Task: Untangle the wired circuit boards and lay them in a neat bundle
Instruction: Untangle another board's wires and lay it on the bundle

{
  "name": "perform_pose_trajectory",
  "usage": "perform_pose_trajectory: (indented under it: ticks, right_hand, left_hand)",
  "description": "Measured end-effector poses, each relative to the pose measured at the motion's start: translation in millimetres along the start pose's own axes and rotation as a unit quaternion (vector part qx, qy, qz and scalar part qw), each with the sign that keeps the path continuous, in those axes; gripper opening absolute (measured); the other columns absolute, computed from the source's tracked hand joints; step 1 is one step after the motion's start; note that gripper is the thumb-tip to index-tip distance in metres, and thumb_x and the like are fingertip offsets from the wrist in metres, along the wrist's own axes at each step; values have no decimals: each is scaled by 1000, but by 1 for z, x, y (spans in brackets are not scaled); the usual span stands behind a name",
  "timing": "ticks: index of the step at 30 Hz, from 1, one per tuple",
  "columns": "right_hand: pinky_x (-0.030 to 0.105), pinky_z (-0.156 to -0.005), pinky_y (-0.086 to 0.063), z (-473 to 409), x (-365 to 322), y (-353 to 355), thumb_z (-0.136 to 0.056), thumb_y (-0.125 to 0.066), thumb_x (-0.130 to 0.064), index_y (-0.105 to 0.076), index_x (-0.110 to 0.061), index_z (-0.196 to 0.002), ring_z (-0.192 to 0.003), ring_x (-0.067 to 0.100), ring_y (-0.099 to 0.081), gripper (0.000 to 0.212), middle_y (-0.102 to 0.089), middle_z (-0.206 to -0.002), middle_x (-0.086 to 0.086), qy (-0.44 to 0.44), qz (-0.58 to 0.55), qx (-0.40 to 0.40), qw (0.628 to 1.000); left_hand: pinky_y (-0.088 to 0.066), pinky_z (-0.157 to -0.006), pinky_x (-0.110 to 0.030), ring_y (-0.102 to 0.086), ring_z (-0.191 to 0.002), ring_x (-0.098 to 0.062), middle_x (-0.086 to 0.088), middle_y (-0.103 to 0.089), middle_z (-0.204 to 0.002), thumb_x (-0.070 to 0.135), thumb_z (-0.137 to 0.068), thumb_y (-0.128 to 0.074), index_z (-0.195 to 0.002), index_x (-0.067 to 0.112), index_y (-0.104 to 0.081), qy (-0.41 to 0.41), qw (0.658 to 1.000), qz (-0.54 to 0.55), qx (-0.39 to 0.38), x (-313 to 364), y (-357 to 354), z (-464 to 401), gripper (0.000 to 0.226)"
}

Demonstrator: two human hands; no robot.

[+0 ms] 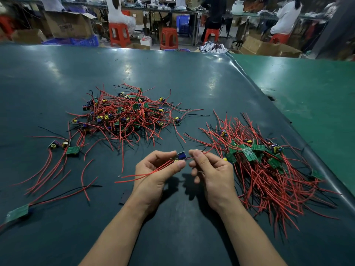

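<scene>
Right now both hands meet over the dark green surface [192, 77], holding one small circuit board [181, 156] between them, just above the mat & near the front centre. Left hand [153, 173] has its fingers curled, thumb & forefinger pinching the board's left end, w/ two red wires [138, 175] trailing out to the left under the palm. Right hand [211, 171] is also curled, fingertips [194, 153] pinching a thin lead at the board's right end; a red wire runs off to the right from that pinch. Tangled pile [126, 116] of boards w/ red & black wires sits further back, left of centre, well apart from the hands. Sorted bundle [269, 169] lies just beside the right hand, on the right: green boards grouped toward the far end, red wires fanning roughly parallel toward the near edge. A few loose boards [65, 146] w/ wires lie at the left, and one more board [18, 213] near the front-left corner. Lighter green surface [307, 89] adjoins on the right. Background: red stools [119, 34], cardboard boxes, seated people, blurred.
</scene>
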State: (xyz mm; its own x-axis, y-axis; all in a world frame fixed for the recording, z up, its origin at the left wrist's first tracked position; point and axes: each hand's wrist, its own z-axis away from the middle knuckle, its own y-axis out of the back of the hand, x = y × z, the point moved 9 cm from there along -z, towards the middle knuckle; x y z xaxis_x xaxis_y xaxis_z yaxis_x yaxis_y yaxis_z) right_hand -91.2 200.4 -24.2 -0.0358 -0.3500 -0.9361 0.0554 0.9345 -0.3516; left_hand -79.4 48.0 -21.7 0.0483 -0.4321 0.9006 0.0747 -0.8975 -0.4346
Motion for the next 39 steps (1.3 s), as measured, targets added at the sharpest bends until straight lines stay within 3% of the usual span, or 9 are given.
perform_pose_trajectory:
  ticks: [6, 10, 12, 14, 18, 23, 31, 34, 39]
  right_hand:
    - [18, -39, -37, -3, -17, 27, -88, -72, -20, -76, -14, -70, -39, 8, -45, 20, -60, -53, -1, 81, 78, 128, 985]
    - [17, -39, -40, 0, -25, 31, -87, -73, -14, -80, -24, -75, -39, 6, -47, 17, -72, -72, -7, 114, 52, 165, 978]
    - [17, -38, -39, 1, -25, 35, -87, -72, -14, -79, -22, -74, -37, 6, -47, 17, -68, -63, -7, 112, 43, 183, 976]
    - [17, -37, -38, 1, -25, 38, -89, -70, -15, -77, -19, -78, -36, 6, -48, 14, -65, -56, -4, 108, 32, 191, 975]
    - [17, -36, -36, -2, -19, 43, -93, -66, -11, -75, -17, -95, -37, 6, -46, 11, -70, -68, 3, 85, -29, 196, 977]
    - [15, -35, -32, -4, -21, 45, -94, -62, -8, -68, -20, -104, -33, 7, -43, 17, -71, -65, 4, 90, -16, 189, 978]
    - [18, -33, -37, 1, -38, 43, -100, -54, -11, -63, -21, -99, -35, 12, -53, 14, -72, -73, 12, 156, 86, 178, 968]
    - [17, -33, -37, 0, -39, 47, -101, -52, -12, -63, -16, -100, -37, 10, -54, 11, -75, -79, 7, 145, 54, 189, 970]
    - [15, -32, -32, -4, -32, 53, -102, -48, -9, -63, -11, -96, -34, 9, -49, 16, -71, -66, 6, 95, -40, 195, 975]
  left_hand:
    - [-52, -64, -20, -64, -66, -17, -10, -71, -75, 9, -55, -86, -81, 16, -76, 17, 1000, 2, 7, -2, 2, 0, 29]
    - [-52, -64, -21, -63, -64, -19, -11, -71, -75, 6, -57, -84, -81, 15, -76, 20, 1000, 6, 7, -4, 2, -1, 27]
    - [-52, -65, -22, -63, -64, -19, -11, -71, -75, 7, -57, -85, -81, 15, -76, 21, 1000, 2, 3, -4, 2, -1, 27]
    - [-52, -66, -22, -63, -64, -20, -11, -71, -77, 11, -54, -88, -81, 15, -76, 20, 1000, 0, 1, -4, 2, -1, 30]
    - [-52, -67, -23, -65, -67, -20, -12, -72, -79, 19, -50, -89, -83, 15, -76, 22, 1000, -5, -9, -5, 0, 0, 35]
    - [-52, -67, -22, -65, -68, -19, -10, -73, -79, 19, -51, -89, -84, 16, -76, 26, 999, -20, -16, -7, 0, 1, 36]
    - [-52, -69, -23, -65, -66, -19, -10, -71, -76, 20, -49, -88, -81, 16, -76, 27, 999, -16, -9, -4, 0, 2, 35]
    - [-52, -67, -22, -63, -64, -19, -10, -70, -73, 18, -48, -88, -78, 16, -76, 27, 1000, 0, -5, -4, 1, 2, 33]
    - [-52, -68, -22, -64, -64, -19, -10, -71, -74, 19, -48, -88, -79, 15, -76, 28, 1000, -7, -10, -4, 1, 3, 33]
